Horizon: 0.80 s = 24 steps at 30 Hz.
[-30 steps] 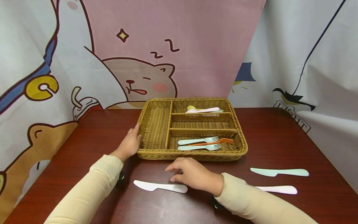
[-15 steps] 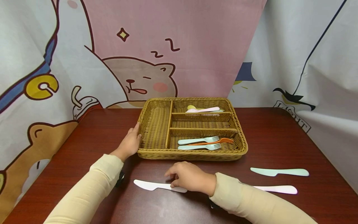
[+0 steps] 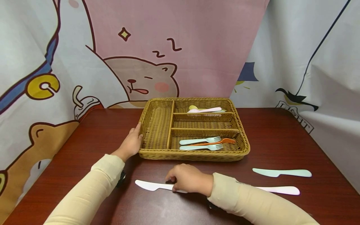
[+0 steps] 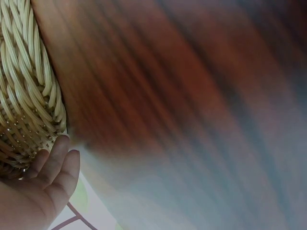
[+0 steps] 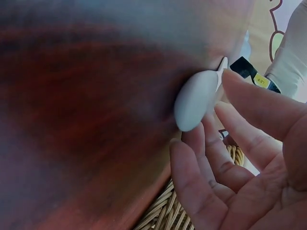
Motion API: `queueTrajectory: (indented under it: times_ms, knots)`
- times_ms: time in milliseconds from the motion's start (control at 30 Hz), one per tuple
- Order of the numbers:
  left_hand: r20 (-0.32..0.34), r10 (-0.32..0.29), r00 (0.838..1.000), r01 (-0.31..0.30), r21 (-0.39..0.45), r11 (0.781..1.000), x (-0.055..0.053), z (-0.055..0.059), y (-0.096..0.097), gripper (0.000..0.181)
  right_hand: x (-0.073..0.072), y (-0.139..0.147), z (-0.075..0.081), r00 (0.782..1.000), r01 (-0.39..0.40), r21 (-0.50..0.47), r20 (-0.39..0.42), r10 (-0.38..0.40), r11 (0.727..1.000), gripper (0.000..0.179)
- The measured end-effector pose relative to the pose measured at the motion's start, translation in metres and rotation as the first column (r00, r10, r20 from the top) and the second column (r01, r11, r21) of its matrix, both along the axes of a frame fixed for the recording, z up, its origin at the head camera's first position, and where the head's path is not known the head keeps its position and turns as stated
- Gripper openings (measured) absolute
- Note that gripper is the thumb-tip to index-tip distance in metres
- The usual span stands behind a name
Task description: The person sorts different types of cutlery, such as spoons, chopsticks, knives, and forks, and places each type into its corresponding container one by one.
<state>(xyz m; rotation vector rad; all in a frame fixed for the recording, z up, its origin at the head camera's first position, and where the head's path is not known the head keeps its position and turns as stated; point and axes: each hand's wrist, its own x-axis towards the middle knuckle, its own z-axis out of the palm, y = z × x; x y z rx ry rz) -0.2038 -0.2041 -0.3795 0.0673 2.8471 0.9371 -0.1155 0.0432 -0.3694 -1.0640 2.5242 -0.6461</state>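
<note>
My left hand touches the left side of the wicker cutlery basket; its fingers look fairly straight against the wicker in the left wrist view. In front of the basket, my right hand pinches the handle of a white knife lying on the table. The right wrist view shows the knife's rounded handle end between thumb and fingers. The basket's front compartment holds two pale green forks and an orange fork. A pink-handled utensil and a yellow spoon lie in the back compartment.
To the right on the dark red table lie a mint green knife and a pinkish-white knife, partly behind my right sleeve. A cartoon-printed curtain hangs behind the table.
My right hand has come down slightly left and nearer onto the white knife's handle, and its thumb and fingers have closed about it. The left hand and basket stay put.
</note>
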Motion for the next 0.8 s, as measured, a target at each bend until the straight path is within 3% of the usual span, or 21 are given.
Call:
queueTrajectory:
  times_ms: [800]
  knots:
    - [0.007, -0.011, 1.000, 0.011, -0.004, 1.000, -0.0005, 0.0008, 0.0002, 0.060, 0.0036, -0.0066, 0.0015, 0.997, -0.074, 0.038, 0.005, 0.074, 0.997, 0.030]
